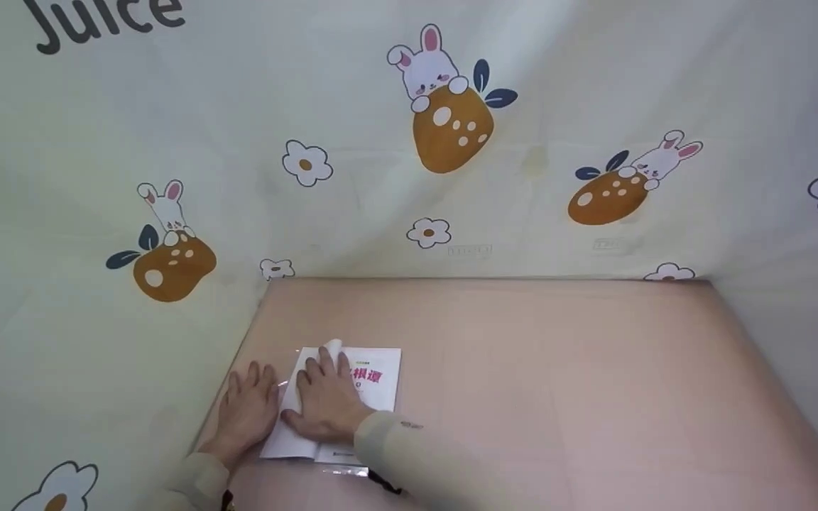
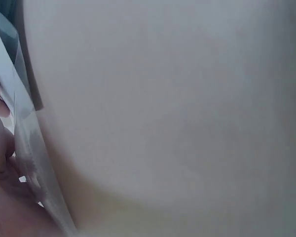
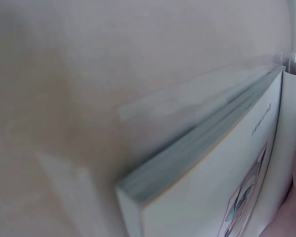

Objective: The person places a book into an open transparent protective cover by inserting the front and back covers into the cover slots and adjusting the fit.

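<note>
- Fingers spread and straight, a person's right hand (image 1: 327, 401) lies palm down on the white left-hand leaf of an open book (image 1: 388, 426), grasping nothing.
- The left hand (image 1: 247, 411), fingers extended and released, rests just beside the book's left edge.
- The book lies at the near left of a pinkish table (image 1: 558, 376); pink characters (image 1: 370, 375) top its right-hand page, and a drawing (image 3: 244, 197) appears lower down in the right wrist view.
- Clear plastic (image 1: 344, 470) shows past the book's near edge, and in the left wrist view a strip of it runs alongside fingers.
- Pale sleeves (image 1: 437, 461) cover both arms, reaching in from the near side.
- Beyond the table's far edge hangs a pale cloth (image 1: 352, 85) printed with rabbits, orange fruit and flowers.
</note>
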